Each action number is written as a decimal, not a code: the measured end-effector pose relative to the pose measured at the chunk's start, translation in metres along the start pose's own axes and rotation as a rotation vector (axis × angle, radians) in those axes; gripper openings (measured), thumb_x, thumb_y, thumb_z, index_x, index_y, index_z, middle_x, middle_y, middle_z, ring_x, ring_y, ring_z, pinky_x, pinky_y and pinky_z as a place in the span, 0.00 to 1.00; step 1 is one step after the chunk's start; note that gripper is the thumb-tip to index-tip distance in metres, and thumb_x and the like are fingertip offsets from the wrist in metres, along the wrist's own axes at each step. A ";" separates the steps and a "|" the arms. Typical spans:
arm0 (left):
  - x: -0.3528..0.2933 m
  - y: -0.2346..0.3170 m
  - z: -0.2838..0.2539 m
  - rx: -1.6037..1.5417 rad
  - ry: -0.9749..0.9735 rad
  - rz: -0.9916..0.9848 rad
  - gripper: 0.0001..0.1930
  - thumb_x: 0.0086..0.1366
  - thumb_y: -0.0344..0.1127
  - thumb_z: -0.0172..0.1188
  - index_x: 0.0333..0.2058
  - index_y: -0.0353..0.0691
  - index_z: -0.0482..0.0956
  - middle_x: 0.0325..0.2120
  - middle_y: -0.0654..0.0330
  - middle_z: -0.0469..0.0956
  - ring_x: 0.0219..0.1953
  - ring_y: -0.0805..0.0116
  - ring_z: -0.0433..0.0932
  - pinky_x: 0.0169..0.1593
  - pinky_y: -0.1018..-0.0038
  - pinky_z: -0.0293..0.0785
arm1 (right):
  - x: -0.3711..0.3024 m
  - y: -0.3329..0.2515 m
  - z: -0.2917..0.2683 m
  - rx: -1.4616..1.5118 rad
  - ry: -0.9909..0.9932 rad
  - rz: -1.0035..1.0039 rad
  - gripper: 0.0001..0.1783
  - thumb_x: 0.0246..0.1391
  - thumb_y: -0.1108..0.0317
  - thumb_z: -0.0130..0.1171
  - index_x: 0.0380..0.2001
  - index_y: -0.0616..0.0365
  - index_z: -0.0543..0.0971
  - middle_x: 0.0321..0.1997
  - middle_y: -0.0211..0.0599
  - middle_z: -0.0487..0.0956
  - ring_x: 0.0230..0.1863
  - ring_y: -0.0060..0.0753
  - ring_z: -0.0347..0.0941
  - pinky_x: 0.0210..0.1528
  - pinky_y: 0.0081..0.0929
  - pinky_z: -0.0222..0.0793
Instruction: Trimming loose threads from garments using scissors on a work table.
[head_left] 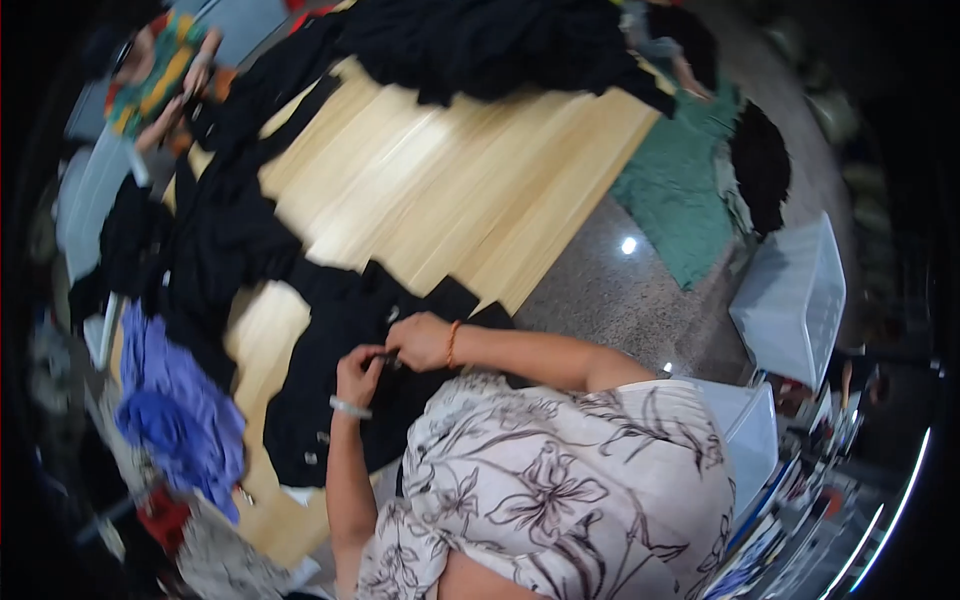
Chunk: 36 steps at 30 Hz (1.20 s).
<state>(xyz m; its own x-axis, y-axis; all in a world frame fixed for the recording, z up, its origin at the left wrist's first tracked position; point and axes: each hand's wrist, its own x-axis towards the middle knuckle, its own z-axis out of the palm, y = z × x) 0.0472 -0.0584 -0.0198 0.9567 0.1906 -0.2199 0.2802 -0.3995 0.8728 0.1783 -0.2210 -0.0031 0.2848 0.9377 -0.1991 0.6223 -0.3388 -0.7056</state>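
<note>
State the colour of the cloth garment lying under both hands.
Black cloth garment, seen best in the head view.

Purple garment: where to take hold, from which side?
Probably pinch the purple garment at its tapered lower end, coming from the picture's right: that end lies narrow beside visible wooden tabletop, while the middle looks bunched.

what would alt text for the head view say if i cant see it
Bare left hand and right hand meet over a black garment on a wooden table. More black clothing covers the far side, purple clothing lies at left, and another person is at upper left.
</note>
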 end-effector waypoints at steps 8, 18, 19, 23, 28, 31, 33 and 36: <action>0.002 0.016 0.007 0.572 0.286 0.011 0.11 0.49 0.37 0.69 0.28 0.42 0.78 0.27 0.57 0.75 0.33 0.56 0.75 0.37 0.62 0.70 | -0.032 0.038 -0.012 -0.076 0.083 0.125 0.10 0.51 0.62 0.59 0.34 0.54 0.80 0.36 0.41 0.78 0.39 0.49 0.77 0.40 0.43 0.73; 0.079 0.022 0.043 0.642 0.094 0.006 0.08 0.59 0.29 0.55 0.37 0.39 0.80 0.34 0.51 0.78 0.41 0.51 0.76 0.44 0.61 0.74 | -0.022 0.030 -0.020 -0.225 0.247 -0.014 0.06 0.50 0.66 0.56 0.30 0.55 0.73 0.33 0.43 0.74 0.31 0.49 0.76 0.34 0.44 0.71; 0.079 0.026 0.043 0.575 0.099 -0.006 0.08 0.58 0.30 0.58 0.37 0.40 0.80 0.35 0.50 0.77 0.40 0.51 0.77 0.44 0.60 0.74 | -0.024 0.032 -0.019 -0.248 0.221 0.023 0.07 0.50 0.65 0.57 0.31 0.55 0.73 0.33 0.42 0.74 0.31 0.49 0.76 0.34 0.44 0.71; 0.082 0.008 0.037 0.056 -0.042 -0.164 0.05 0.54 0.27 0.64 0.31 0.35 0.81 0.24 0.59 0.81 0.26 0.69 0.79 0.32 0.75 0.75 | -0.027 0.037 -0.013 -0.141 0.172 0.056 0.11 0.50 0.65 0.60 0.38 0.53 0.74 0.38 0.40 0.73 0.36 0.48 0.75 0.39 0.43 0.70; 0.067 0.029 0.032 -0.575 -0.001 -0.386 0.04 0.57 0.29 0.66 0.29 0.35 0.83 0.23 0.66 0.80 0.23 0.81 0.73 0.27 0.84 0.67 | -0.023 0.028 -0.017 0.054 0.242 0.058 0.17 0.47 0.70 0.63 0.41 0.56 0.71 0.38 0.45 0.76 0.38 0.53 0.75 0.40 0.45 0.72; 0.064 0.019 0.037 -0.579 0.041 -0.385 0.05 0.57 0.31 0.68 0.31 0.36 0.84 0.22 0.68 0.79 0.22 0.83 0.70 0.26 0.84 0.65 | -0.026 0.016 -0.030 0.089 0.283 0.100 0.26 0.46 0.71 0.63 0.50 0.58 0.69 0.44 0.49 0.77 0.44 0.52 0.76 0.45 0.41 0.73; 0.063 0.025 0.036 -0.617 0.049 -0.362 0.08 0.56 0.33 0.69 0.32 0.36 0.84 0.24 0.67 0.81 0.23 0.83 0.72 0.28 0.84 0.68 | -0.028 0.025 -0.024 0.042 0.355 -0.017 0.23 0.46 0.69 0.62 0.47 0.58 0.69 0.43 0.49 0.76 0.45 0.50 0.75 0.43 0.40 0.73; 0.063 0.035 0.024 -0.509 -0.072 -0.397 0.10 0.57 0.34 0.69 0.35 0.34 0.84 0.27 0.65 0.82 0.29 0.80 0.76 0.35 0.82 0.73 | -0.030 0.024 -0.030 -0.012 0.301 -0.076 0.21 0.45 0.68 0.62 0.44 0.59 0.72 0.37 0.48 0.75 0.39 0.52 0.74 0.40 0.42 0.72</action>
<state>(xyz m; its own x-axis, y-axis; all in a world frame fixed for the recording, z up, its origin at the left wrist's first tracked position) 0.1188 -0.0817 -0.0131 0.7956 0.1683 -0.5819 0.5586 0.1677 0.8123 0.2071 -0.2597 0.0063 0.4390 0.8961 0.0658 0.6583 -0.2709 -0.7024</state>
